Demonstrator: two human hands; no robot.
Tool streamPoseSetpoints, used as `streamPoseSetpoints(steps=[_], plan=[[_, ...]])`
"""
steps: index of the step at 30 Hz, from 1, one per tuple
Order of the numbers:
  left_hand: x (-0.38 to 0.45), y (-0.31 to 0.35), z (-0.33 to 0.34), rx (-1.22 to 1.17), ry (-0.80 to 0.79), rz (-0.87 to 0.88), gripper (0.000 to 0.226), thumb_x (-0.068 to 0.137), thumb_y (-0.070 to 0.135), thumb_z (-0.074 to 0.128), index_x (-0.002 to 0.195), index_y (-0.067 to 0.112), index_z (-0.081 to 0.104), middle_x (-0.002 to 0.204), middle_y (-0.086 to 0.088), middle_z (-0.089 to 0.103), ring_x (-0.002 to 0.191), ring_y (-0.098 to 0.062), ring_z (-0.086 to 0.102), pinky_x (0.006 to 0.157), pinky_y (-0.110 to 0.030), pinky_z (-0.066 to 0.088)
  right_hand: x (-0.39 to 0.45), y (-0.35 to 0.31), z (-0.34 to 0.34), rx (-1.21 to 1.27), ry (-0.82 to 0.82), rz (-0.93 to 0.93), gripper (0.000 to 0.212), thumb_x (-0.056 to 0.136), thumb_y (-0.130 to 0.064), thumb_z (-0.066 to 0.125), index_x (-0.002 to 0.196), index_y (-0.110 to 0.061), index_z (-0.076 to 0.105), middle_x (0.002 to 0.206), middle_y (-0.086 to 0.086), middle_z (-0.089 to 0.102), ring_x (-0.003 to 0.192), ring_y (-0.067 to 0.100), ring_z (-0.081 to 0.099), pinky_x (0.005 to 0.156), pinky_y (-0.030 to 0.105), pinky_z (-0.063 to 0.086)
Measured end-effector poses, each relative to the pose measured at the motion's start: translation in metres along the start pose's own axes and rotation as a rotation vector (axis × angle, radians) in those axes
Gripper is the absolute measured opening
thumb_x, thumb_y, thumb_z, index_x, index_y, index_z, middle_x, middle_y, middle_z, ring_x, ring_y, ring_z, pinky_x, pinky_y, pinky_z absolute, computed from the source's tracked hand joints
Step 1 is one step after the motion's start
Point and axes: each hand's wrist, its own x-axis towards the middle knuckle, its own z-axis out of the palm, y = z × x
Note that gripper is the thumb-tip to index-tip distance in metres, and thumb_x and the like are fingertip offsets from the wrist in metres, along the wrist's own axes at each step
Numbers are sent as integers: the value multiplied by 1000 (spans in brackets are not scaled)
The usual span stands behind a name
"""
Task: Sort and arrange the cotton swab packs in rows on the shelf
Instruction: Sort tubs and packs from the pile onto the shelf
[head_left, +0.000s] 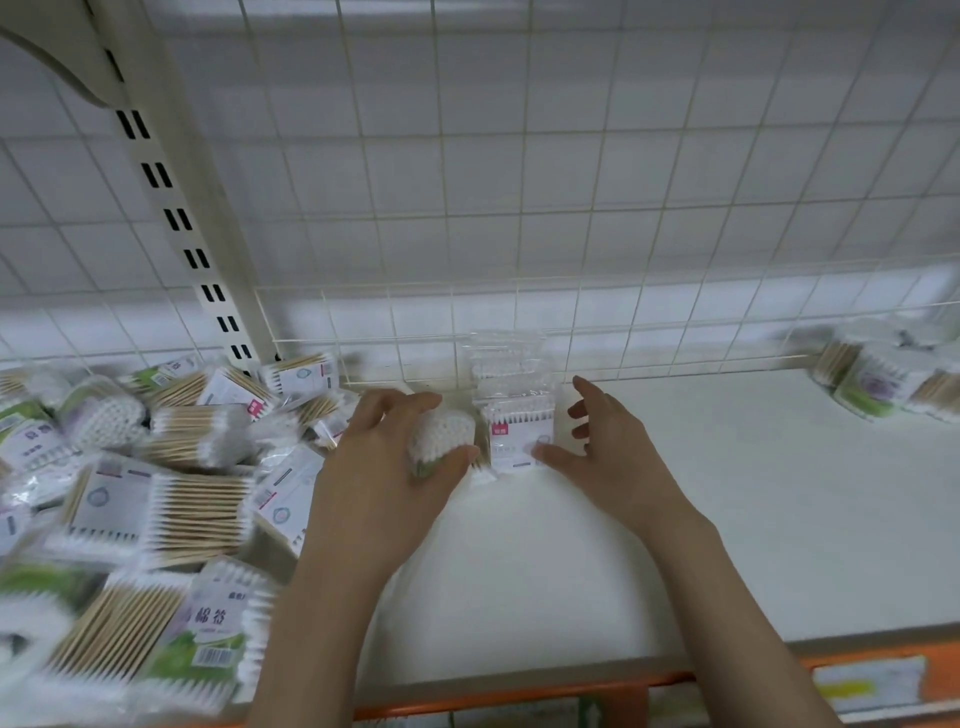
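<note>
The left hand (384, 441) grips a round-ended cotton swab pack (441, 436), fingers curled over its top and thumb under its near end, just left of the row being built. The right hand (597, 441) is spread fairly wide and holds nothing; its thumb touches the near face of the front pack in the row (514, 436), a flat pack with a pink label standing on the white shelf (675, 519). More clear packs stand behind it, running back to the wire grid fence (519, 312) at the far edge.

The upright packs look light and slippery, so pushing the held pack in from the left could tip the row over sideways, or to the right if the right hand gives no support. The held pack is a rounder kind than the flat ones, so seating it flush against them may not work.

To the left lies a loose heap of unsorted swab packs (156, 493), crowding the left forearm; a careless elbow could drag some off the near edge. A smaller cluster of packs (883, 379) sits far right, well apart.
</note>
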Motion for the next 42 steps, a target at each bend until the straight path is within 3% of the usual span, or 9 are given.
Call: streamPoseSetpoints(steps=[4, 10, 14, 17, 23, 31, 33, 37, 42], plan=[[-1, 10, 5, 19, -21, 63, 56, 72, 47, 67, 124, 28, 55, 110, 16, 42, 86, 1, 42, 74, -22, 37, -18, 8, -11, -58, 72, 5, 77, 81, -36, 69, 144, -20, 28, 123, -3, 47, 99, 7, 47, 86, 24, 40], [-5, 47, 37, -38, -90, 176, 58, 70, 55, 61, 122, 29, 57, 110, 18, 37, 84, 12, 31, 78, -20, 35, -61, 42, -43, -168, 170, 79, 49, 87, -32, 62, 132, -20, 48, 121, -4, 52, 107, 9, 51, 82, 13, 33], [-10, 83, 73, -89, -189, 245, 55, 74, 50, 63, 124, 29, 55, 110, 19, 33, 88, 14, 29, 78, -8, 26, -83, 73, -79, -244, 223, 147, 41, 87, -28, 61, 126, -16, 55, 117, 0, 55, 106, 15, 54, 79, 13, 32], [-14, 112, 102, -103, -228, 264, 53, 76, 48, 66, 125, 30, 54, 114, 17, 36, 86, 13, 31, 82, -14, 33, -96, 100, -108, -258, 242, 190, 39, 88, -26, 61, 125, -14, 56, 117, 2, 56, 107, 18, 54, 82, 17, 34], [-23, 184, 163, -155, -253, 224, 49, 76, 46, 68, 122, 32, 55, 113, 21, 39, 86, 7, 42, 83, -21, 43, -109, 159, -174, -254, 231, 210, 38, 89, -24, 60, 125, -13, 56, 119, 4, 56, 111, 19, 52, 89, 21, 35], [-20, 283, 247, -156, -241, 195, 52, 75, 42, 71, 120, 20, 59, 115, 3, 51, 97, -10, 53, 84, -22, 43, -110, 231, -254, -255, 191, 187, 38, 89, -27, 59, 125, -15, 55, 120, 2, 55, 111, 19, 52, 89, 20, 35], [-16, 304, 266, -115, -263, 198, 52, 77, 45, 68, 122, 21, 57, 117, 3, 51, 102, -13, 52, 84, -20, 39, -110, 247, -270, -260, 190, 191, 37, 89, -27, 59, 124, -16, 56, 120, 2, 55, 110, 20, 52, 86, 20, 35], [-3, 334, 296, -16, -295, 201, 51, 81, 46, 62, 126, 24, 52, 124, 0, 50, 115, -19, 46, 92, -29, 39, -106, 271, -292, -268, 205, 190, 37, 89, -27, 59, 124, -17, 57, 121, 1, 55, 110, 20, 53, 81, 17, 32], [15, 362, 323, 12, -301, 222, 46, 82, 44, 61, 124, 24, 55, 123, -3, 52, 117, -23, 43, 93, -34, 42, -101, 291, -308, -258, 202, 174, 37, 89, -28, 58, 125, -18, 56, 122, -1, 54, 106, 19, 53, 80, 15, 30]])
